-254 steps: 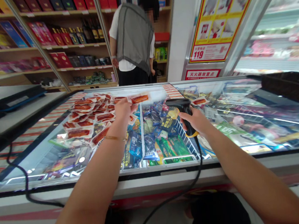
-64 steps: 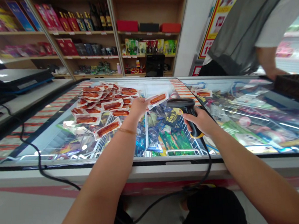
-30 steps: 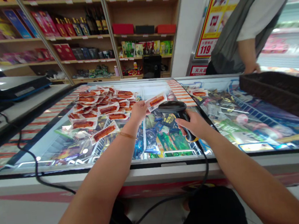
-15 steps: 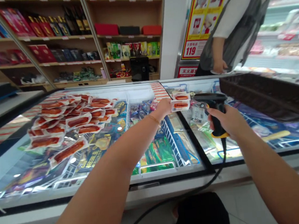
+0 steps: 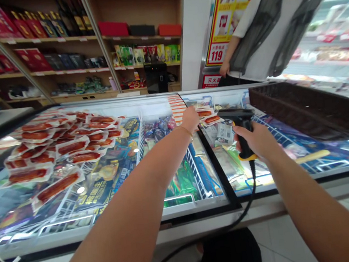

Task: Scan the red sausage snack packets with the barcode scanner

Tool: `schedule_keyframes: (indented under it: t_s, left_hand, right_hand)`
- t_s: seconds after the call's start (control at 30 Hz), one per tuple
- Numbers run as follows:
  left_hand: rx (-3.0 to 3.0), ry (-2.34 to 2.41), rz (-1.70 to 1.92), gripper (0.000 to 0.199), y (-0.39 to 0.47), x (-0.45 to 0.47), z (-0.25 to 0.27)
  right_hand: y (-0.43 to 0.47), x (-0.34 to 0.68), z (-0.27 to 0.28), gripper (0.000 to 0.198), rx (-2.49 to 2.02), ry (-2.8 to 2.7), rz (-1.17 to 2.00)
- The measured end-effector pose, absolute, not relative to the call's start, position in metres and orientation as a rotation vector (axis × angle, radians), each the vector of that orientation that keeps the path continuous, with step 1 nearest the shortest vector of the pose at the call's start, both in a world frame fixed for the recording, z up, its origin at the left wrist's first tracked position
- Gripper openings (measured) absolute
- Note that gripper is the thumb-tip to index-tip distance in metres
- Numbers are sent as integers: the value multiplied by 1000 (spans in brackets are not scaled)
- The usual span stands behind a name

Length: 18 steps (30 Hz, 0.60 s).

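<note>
My left hand [image 5: 191, 118] is stretched out over the freezer's glass lid, right beside two clear-wrapped sausage packs. The rear sausage pack [image 5: 204, 113] lies partly behind the front sausage pack [image 5: 212, 119], which is tilted. The fingers of this hand are mostly hidden, so its hold cannot be made out. My right hand [image 5: 254, 140] is wrapped round the handle of a black and yellow barcode scanner [image 5: 237, 116], its head pointing left toward the packs. A black cable hangs from the handle. On the left glass spreads a heap of sausage packs [image 5: 72, 147].
A dark brown tray [image 5: 308, 110] rests on the freezer at right. Bagged frozen goods and wire baskets [image 5: 196, 170] show beneath the glass. Behind the freezer stand a person [image 5: 263, 31] and shelves [image 5: 139, 17] of boxes and bottles.
The view has shifted toward the right. Beside my left hand, the front sausage pack has turned and slid right relative to the rear one. My right hand keeps the scanner aimed at them.
</note>
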<state>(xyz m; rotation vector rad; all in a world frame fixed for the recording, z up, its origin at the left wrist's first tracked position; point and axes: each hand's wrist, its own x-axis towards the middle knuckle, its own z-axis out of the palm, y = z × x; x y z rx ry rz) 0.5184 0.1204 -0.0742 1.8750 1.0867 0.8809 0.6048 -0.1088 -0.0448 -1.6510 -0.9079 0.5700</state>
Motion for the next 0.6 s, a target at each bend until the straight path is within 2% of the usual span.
schedule_keyframes:
  t_s: [0.2, 0.37, 0.6]
  left_hand:
    - [2083, 1246, 903, 31, 110, 436, -73]
    - [2265, 1492, 727, 45, 90, 342, -62]
    - [2200, 1902, 788, 45, 79, 243, -49]
  right_hand:
    - [-91, 561, -33, 27, -1613, -962, 652]
    - [-70, 503, -22, 28, -1528, -1089, 690]
    - [-44, 431, -31, 26, -1383, -1163, 818]
